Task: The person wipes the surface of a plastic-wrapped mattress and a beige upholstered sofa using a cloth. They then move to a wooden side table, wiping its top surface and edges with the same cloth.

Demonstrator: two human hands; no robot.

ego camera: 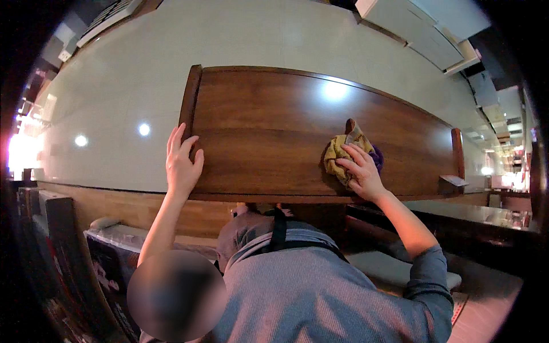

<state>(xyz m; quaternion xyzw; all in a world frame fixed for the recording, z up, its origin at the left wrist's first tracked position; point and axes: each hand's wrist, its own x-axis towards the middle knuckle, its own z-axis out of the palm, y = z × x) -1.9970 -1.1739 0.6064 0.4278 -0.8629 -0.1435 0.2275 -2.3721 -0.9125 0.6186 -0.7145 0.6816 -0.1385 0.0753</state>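
A long brown wooden tabletop (266,111) with raised end rails lies before me. At its left end, my left hand (183,165) rests over the raised wooden rail (191,96), fingers apart, holding nothing. Under my right hand (360,171), right of the tabletop's middle, is a crumpled yellowish cloth (336,155) with a purple part (377,157) showing at the right. My right fingers press on the cloth against the wood, close to the near edge. A brown and grey corner of the bundle sticks up beyond my fingertips.
A small pale flat item (454,180) lies at the tabletop's near right corner. A dark glossy surface (472,214) is close by at the lower right. White cabinets (411,30) stand across the pale tiled floor (253,34). A plastic-covered item (124,236) is at the lower left.
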